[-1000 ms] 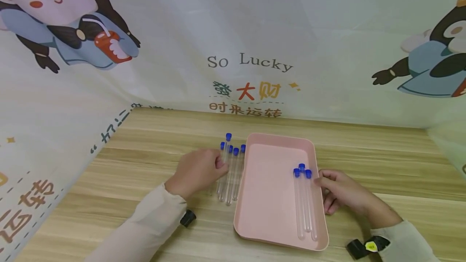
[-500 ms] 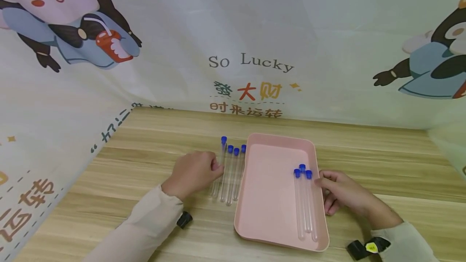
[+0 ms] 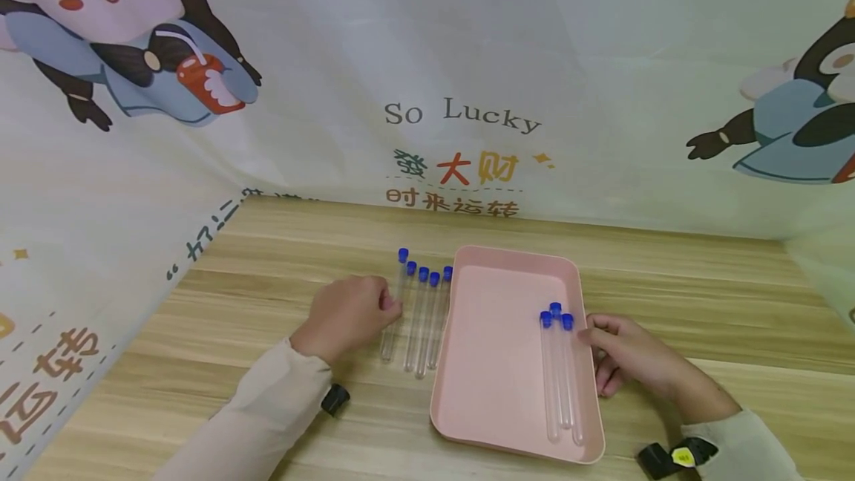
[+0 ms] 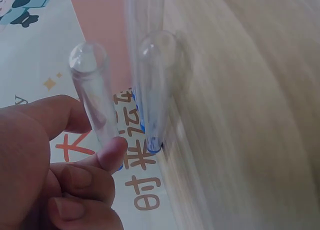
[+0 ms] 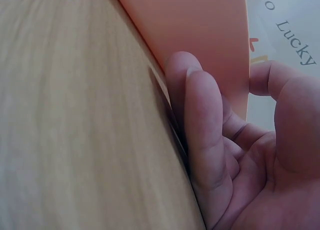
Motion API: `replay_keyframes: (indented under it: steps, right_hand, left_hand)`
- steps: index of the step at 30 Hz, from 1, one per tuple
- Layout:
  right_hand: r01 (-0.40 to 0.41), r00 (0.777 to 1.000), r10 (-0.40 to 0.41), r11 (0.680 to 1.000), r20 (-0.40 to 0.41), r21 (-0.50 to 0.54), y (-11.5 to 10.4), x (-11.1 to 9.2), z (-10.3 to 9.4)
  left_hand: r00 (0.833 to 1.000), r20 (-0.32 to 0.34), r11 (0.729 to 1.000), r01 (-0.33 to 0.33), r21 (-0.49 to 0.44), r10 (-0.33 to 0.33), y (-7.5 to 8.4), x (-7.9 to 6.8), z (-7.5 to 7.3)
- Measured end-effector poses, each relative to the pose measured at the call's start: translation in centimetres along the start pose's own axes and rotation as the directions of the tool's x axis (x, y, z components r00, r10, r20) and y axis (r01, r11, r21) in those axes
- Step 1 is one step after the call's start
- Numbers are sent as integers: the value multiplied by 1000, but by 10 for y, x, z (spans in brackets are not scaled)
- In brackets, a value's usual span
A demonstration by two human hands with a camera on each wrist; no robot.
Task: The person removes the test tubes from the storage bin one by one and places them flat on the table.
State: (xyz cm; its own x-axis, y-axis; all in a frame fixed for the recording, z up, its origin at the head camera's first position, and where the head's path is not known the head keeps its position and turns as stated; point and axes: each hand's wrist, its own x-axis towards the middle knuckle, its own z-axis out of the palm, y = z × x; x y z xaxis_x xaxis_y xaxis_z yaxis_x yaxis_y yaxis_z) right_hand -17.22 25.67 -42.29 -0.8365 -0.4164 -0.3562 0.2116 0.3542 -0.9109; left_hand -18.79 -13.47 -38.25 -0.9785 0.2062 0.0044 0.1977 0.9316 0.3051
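My left hand [image 3: 345, 314] pinches a clear test tube [image 4: 90, 82] with a blue cap between thumb and forefinger. In the head view this tube slants slightly, cap at the far end. Just right of it lie several capped test tubes [image 3: 421, 329], side by side on the table along the left of a pink tray [image 3: 490, 370]. Within the tray, three more blue-capped tubes [image 3: 551, 384] lie near its right wall. My right hand [image 3: 631, 355] grips the tray's right edge, its thumb at the rim and its fingers against the outer wall.
Wood-grain tabletop [image 3: 287, 243] surrounds the tray. A printed white cloth [image 3: 320, 95] with cartoon figures and lettering stands along the back and sides. Black wrist devices [image 3: 335, 399] sit at both cuffs.
My left hand has shifted a little to the left with its test tube, away from the other tubes, uncovering more of them. My right hand and the tray have stayed in place.
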Motion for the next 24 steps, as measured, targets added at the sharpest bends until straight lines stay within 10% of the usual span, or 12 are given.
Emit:
replay_keyframes:
  steps: [24]
  right_hand:
    - [6, 1000, -6, 1000, -2, 2, 4, 1, -2]
  left_hand:
    - [1000, 28, 998, 10, 62, -11, -12, 5, 5]
